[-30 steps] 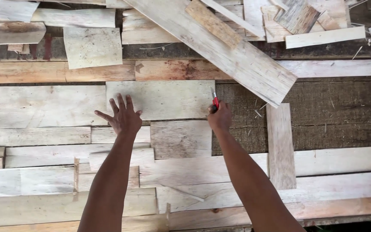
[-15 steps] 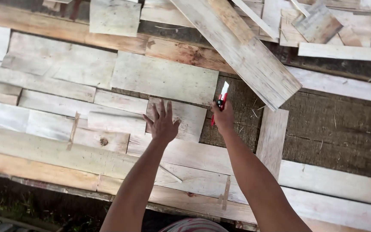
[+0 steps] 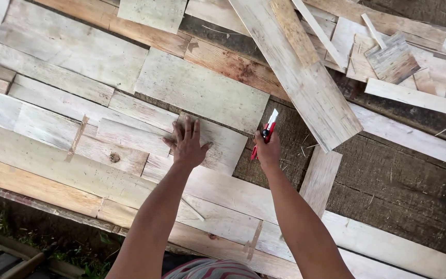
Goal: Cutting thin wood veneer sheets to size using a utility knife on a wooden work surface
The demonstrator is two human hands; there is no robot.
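No packages, labels, signs, screens.

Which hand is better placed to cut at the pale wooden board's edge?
Right. The right hand already grips the red-and-white utility knife beside the pale wooden board, probably ready to cut, while the left hand lies flat on it, holding it down.

Bare dark mat point(image 3: 388, 175) right of right hand point(image 3: 267, 151): open passage. Long slanted plank point(image 3: 305, 77) blocks above; short upright board point(image 3: 320, 178) just right.

Soft, even daylight, faint shadows, no glare; sharp centre, slight stretching toward the edges.
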